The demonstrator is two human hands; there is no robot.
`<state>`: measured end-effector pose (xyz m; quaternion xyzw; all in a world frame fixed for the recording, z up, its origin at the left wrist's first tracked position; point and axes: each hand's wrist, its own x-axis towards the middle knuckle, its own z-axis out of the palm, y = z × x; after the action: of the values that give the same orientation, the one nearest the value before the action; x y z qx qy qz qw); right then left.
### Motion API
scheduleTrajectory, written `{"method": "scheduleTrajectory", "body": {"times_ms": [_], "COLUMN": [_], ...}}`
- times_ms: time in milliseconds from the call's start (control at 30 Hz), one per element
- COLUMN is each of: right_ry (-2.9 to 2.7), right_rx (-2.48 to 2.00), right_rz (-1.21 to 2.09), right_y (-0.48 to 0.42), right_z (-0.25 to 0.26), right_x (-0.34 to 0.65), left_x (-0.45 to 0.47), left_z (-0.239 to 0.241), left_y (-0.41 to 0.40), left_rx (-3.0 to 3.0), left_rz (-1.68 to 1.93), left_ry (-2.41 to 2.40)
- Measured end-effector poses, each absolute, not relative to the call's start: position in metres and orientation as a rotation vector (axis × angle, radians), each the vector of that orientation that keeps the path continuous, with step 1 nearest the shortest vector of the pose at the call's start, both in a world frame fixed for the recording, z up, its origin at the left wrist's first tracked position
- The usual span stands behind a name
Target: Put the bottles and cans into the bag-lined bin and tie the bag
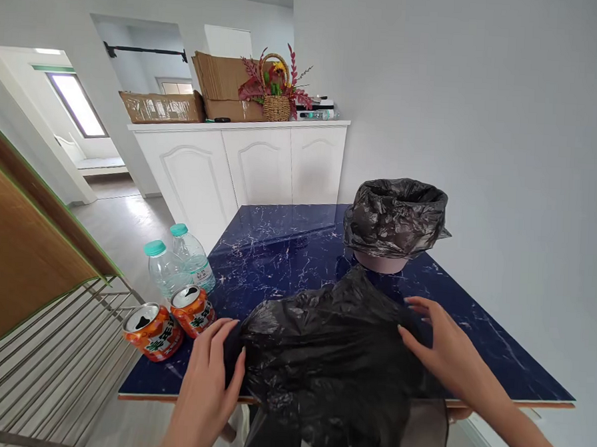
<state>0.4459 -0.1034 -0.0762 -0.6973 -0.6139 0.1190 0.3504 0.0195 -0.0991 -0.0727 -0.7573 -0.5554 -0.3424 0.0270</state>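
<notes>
A black plastic bag (321, 358) lies spread and wrinkled over the near part of the table, its lower end hanging past the front edge. My left hand (208, 372) is at the bag's left side, thumb and fingers apart. On the opposite side, my right hand (440, 341) has its thumb against or just over the bag, the fingers stretched out. Neither hand grips anything that I can see. Behind the bag stands a pinkish bin (380, 262) lined with another black bag (396, 222) folded down over its rim.
Left of my left hand stand two orange drink cans (159, 339) and two clear bottles (191, 251) with teal caps. They are near the left edge of the blue marbled table (272, 242). A metal rack (61, 358) is further left; a white cabinet (262, 161) stands behind.
</notes>
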Motion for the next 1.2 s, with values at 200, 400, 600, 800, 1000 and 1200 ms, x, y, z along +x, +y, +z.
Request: {"method": "scheduleTrajectory", "body": {"times_ms": [200,400,600,800,1000,1200], "right_ry": [-2.151,-2.385,-2.371,-2.367,-2.508,-2.370], "right_rx": [-1.392,-1.455,-1.576,-1.357,-1.451,-1.486], "right_rz": [0.223,0.486,0.342,0.229,0.362,0.407], "right_y": [-0.128,-0.074,-0.016,-0.011,0.023,-0.039], "right_z": [-0.064,-0.090,-0.127,-0.111,-0.113,-0.088], "right_x": [0.370,0.329,0.366,0.339,0.334,0.371], "left_x": [0.041,0.052,0.023,0.039,0.037,0.022], "left_z": [-0.057,-0.091,-0.102,-0.081,-0.091,-0.114], "left_y": [-0.091,-0.067,-0.083,-0.077,-0.053,-0.048], "left_rx": [-2.741,-2.787,-2.653,-2.714,-2.795,-2.679], "left_rz": [-0.746,-0.415,-0.440,-0.574,-0.460,-0.549], "left_ry": [-1.209,-1.232,-1.359,-1.275,-1.316,-1.449]}}
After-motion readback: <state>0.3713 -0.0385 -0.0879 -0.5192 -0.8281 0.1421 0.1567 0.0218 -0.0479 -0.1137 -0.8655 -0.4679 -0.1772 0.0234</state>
